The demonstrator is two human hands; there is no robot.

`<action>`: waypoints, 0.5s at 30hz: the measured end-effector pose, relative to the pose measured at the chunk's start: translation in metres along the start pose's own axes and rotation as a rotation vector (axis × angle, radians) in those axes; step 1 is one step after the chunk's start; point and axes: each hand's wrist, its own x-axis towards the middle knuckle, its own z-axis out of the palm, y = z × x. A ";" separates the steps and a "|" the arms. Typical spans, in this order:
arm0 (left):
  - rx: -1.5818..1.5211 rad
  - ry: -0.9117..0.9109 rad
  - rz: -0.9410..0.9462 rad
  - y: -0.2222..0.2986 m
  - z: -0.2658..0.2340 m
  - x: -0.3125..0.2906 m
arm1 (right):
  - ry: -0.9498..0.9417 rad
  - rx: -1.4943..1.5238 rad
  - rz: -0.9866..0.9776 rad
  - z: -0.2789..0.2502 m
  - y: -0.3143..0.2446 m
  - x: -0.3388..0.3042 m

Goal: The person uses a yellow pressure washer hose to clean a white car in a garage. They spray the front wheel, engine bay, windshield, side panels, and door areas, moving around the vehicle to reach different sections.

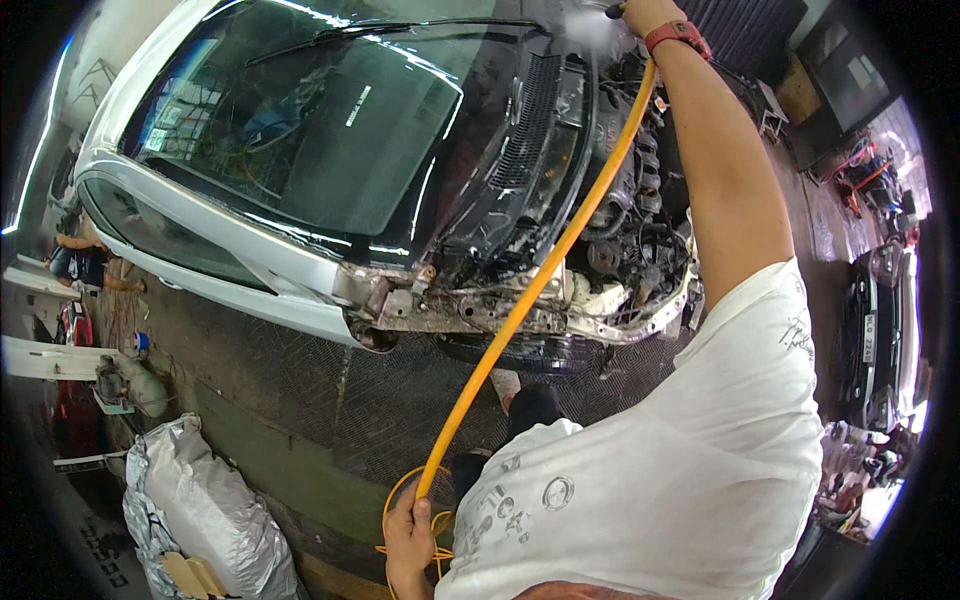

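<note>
A yellow hose runs slantwise across the view, pulled fairly straight between my two hands. My left hand, low beside my shirt, is closed around it. My right hand reaches far over the car's open engine bay and is closed on a dark spray nozzle, mostly cut off by the top edge. Pale mist shows near the nozzle's tip. A red watch is on my right wrist. Thinner loops of yellow hose hang by my left hand.
The white car has its front panels off; its windshield carries a wiper. A front tire stands near my feet. Silvery sheeting covers something at lower left. A person sits far left. Another dark car is at right.
</note>
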 end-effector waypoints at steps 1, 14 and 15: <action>0.010 -0.004 -0.002 -0.018 0.001 -0.008 | -0.017 -0.008 0.009 -0.005 0.005 -0.014; -0.051 -0.028 -0.259 -0.233 0.030 -0.193 | -0.036 0.036 -0.579 -0.112 -0.067 -0.306; -0.069 -0.031 -0.279 -0.262 0.035 -0.214 | -0.035 0.085 -0.590 -0.123 -0.080 -0.345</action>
